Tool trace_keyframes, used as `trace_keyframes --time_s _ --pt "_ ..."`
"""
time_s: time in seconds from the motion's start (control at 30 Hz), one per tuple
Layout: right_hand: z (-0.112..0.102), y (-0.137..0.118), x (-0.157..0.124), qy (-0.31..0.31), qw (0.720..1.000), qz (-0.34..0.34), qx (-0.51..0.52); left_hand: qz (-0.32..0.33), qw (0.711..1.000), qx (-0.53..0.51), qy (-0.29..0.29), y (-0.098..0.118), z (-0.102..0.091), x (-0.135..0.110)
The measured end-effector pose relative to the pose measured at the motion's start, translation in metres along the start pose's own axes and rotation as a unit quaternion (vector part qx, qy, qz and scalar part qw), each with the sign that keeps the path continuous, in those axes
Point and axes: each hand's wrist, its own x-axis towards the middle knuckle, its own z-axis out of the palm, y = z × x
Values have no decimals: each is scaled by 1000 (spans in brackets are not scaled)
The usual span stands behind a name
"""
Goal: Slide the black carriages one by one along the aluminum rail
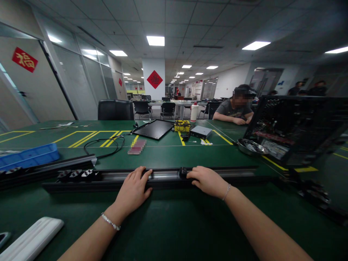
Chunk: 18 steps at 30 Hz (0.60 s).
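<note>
A long black rail (165,183) with a shiny metal inner channel lies across the green table in front of me. My left hand (133,189) holds its near wall, with the fingers over the channel and the thumb on the front side. My right hand (207,181) has its fingers closed at a small black block (183,172) sitting in the channel; the fingertips partly cover the contact. Toward the rail's left end, several black-and-white blocks (76,175) stand in the same channel.
Left are a second rail (62,165), a blue tray (32,155) and a white case (34,237). Beyond lie a black cable (104,156), dark panel (156,129) and grey box (201,131). An open computer case (304,127) and metal bowl (251,146) stand right. Someone (235,110) sits opposite.
</note>
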Motion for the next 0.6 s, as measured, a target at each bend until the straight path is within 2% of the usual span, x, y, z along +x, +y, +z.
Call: trace_keyframes --time_s 0.1,0.23,0.3,0.4,0.43,0.5,0.6 --pt "2 3 -2 10 1000 6 27 -1 1000 2 -2 0 0 0" --pt "7 11 -6 49 992 7 119 -3 1000 -7 -2 0 0 1" --pt "11 12 -6 103 984 22 144 -5 1000 -12 -1 0 0 1" --pt "16 7 -1 210 962 97 143 -8 1000 -8 -4 2 -2 1" --pt "18 3 2 227 957 118 140 -9 1000 -4 -6 2 -3 1" --pt "23 -5 8 239 951 141 135 -10 1000 3 -10 4 -4 2" --pt "28 -17 16 219 954 162 126 -10 1000 5 -12 5 -5 2"
